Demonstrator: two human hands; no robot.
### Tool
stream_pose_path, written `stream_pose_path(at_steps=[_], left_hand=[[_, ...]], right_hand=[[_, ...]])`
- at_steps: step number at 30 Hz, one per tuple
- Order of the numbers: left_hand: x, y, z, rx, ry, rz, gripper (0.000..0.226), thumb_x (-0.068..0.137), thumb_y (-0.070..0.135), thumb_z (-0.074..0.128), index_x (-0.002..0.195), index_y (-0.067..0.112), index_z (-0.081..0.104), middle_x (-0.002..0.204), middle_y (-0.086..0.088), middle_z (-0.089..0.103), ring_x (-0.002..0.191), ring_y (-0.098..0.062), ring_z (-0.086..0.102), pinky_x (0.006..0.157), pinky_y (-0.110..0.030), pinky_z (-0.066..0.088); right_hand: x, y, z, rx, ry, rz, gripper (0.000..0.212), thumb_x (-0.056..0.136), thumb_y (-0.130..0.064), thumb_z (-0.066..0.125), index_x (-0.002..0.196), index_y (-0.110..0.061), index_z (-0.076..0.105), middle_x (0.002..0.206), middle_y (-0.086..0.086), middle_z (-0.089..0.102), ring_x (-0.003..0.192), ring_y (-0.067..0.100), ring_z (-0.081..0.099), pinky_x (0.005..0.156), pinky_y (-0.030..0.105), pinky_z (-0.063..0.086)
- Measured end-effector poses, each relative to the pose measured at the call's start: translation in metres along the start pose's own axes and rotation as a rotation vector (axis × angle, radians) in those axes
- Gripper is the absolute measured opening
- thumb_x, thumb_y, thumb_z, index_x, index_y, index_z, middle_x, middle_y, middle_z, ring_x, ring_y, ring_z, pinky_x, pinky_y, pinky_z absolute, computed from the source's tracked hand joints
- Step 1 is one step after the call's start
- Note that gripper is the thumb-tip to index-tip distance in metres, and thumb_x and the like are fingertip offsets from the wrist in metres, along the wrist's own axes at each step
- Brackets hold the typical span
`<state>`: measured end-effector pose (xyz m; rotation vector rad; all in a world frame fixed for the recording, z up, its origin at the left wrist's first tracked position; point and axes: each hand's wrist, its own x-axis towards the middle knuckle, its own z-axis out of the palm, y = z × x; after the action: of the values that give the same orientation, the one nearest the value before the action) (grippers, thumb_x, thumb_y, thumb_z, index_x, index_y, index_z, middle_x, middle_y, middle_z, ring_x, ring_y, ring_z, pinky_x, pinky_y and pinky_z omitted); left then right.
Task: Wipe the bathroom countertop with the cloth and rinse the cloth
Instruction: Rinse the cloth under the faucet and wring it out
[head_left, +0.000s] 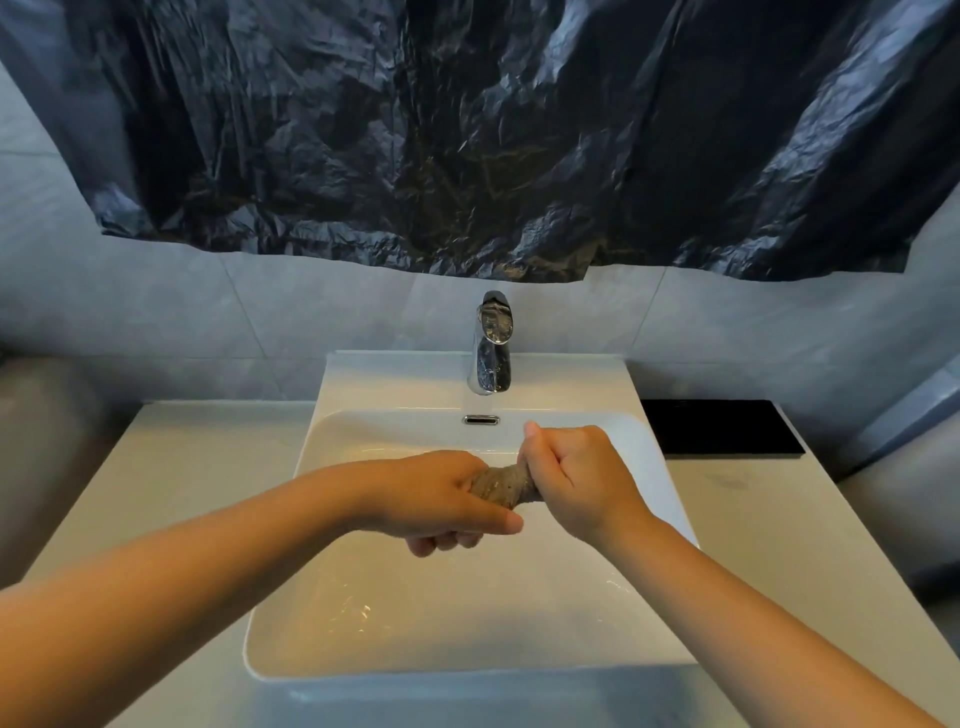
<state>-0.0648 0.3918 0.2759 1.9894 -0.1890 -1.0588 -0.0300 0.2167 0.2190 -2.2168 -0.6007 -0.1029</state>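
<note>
Both of my hands hold a grey-brown cloth (505, 483) twisted into a tight roll above the white sink basin (670, 499). My left hand (441, 501) grips its left end, fingers curled under. My right hand (576, 478) is fisted around its right end, thumb up. Only the short middle of the cloth shows between the two fists. Water lies in the bottom of the basin. The pale countertop (197, 467) runs either side of the sink.
A chrome tap (491, 348) stands at the back of the sink, with no water visibly running. A black flat tray (722, 426) sits on the counter at the right rear. Dark crumpled plastic sheeting (467, 130) covers the wall above.
</note>
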Motion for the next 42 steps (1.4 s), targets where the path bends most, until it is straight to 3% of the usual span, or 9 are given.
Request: stream_pose_path(at_steps=[4,9,17,23,27,31,36,39,42], left_hand=[[0.010,-0.006,0.008,0.512,0.278,0.015,0.031,0.090,0.047,0.054,0.103,0.020,0.051,0.091,0.001,0.057,0.074,-0.012,0.052,0.061,-0.023,0.042],[0.023,-0.020,0.009,0.755,0.392,0.064,0.032,0.091,0.050,0.051,0.105,0.021,0.046,0.091,0.002,0.054,0.073,-0.012,0.048,0.060,-0.026,0.037],[0.037,-0.034,0.009,0.785,0.382,0.119,0.035,0.093,0.046,0.050,0.116,0.020,0.044,0.093,0.000,0.054,0.074,-0.011,0.048,0.058,-0.020,0.036],[0.048,-0.050,0.010,0.814,0.356,0.197,0.041,0.095,0.045,0.047,0.126,0.019,0.041,0.109,-0.005,0.059,0.080,-0.013,0.050,0.068,-0.022,0.041],[0.061,-0.054,0.014,0.697,0.324,0.219,0.042,0.093,0.046,0.049,0.127,0.022,0.042,0.111,-0.002,0.058,0.085,-0.013,0.054,0.071,-0.022,0.044],[0.076,-0.037,0.016,0.340,0.155,0.193,0.026,0.089,0.046,0.057,0.103,0.026,0.049,0.088,0.001,0.057,0.070,-0.012,0.056,0.061,-0.023,0.049],[0.094,-0.017,0.022,-0.207,-0.041,0.197,0.034,0.088,0.044,0.057,0.105,0.015,0.063,0.092,-0.003,0.060,0.085,-0.014,0.062,0.085,-0.031,0.056],[0.110,-0.005,0.037,-0.417,0.055,0.154,0.030,0.090,0.040,0.056,0.100,0.014,0.069,0.092,-0.001,0.064,0.087,-0.014,0.061,0.086,-0.029,0.054],[0.135,0.016,0.055,-0.699,0.172,0.044,0.031,0.091,0.038,0.057,0.098,0.012,0.071,0.085,-0.005,0.065,0.074,-0.016,0.060,0.076,-0.031,0.055]], right_hand=[[0.002,0.004,0.012,0.019,-0.057,0.155,0.058,0.095,-0.039,0.031,0.058,-0.003,0.056,0.058,0.019,0.056,0.060,0.032,0.056,0.056,0.043,0.049],[0.006,0.016,0.029,0.142,-0.156,0.432,0.041,0.089,-0.033,0.036,0.060,-0.006,0.049,0.061,0.012,0.041,0.061,0.025,0.044,0.058,0.035,0.039],[0.012,0.011,0.029,0.228,-0.279,0.721,0.031,0.094,-0.020,0.035,0.071,-0.005,0.050,0.074,0.016,0.051,0.060,0.018,0.043,0.055,0.024,0.035],[0.002,0.013,0.038,0.264,-0.265,0.887,0.032,0.093,-0.026,0.035,0.069,-0.012,0.051,0.059,0.007,0.049,0.047,0.011,0.041,0.045,0.019,0.031],[-0.008,0.022,0.033,0.133,-0.188,0.721,0.037,0.096,-0.025,0.036,0.061,-0.016,0.045,0.061,0.002,0.045,0.053,0.010,0.040,0.053,0.021,0.035],[-0.028,0.028,0.014,0.049,0.022,0.524,0.045,0.099,-0.034,0.035,0.065,-0.010,0.053,0.065,0.011,0.054,0.064,0.023,0.053,0.064,0.036,0.048],[-0.060,0.043,-0.032,0.268,0.270,0.486,0.011,0.091,-0.020,0.060,0.086,-0.021,0.069,0.086,-0.005,0.066,0.083,0.013,0.062,0.069,0.030,0.055],[-0.077,0.054,-0.057,0.504,0.333,0.518,0.031,0.084,0.001,0.064,0.105,-0.021,0.067,0.101,0.002,0.065,0.091,0.020,0.063,0.065,0.025,0.054],[-0.093,0.073,-0.083,0.586,0.343,0.456,0.052,0.079,0.017,0.059,0.115,-0.022,0.062,0.104,-0.002,0.061,0.096,0.018,0.064,0.075,0.025,0.053]])
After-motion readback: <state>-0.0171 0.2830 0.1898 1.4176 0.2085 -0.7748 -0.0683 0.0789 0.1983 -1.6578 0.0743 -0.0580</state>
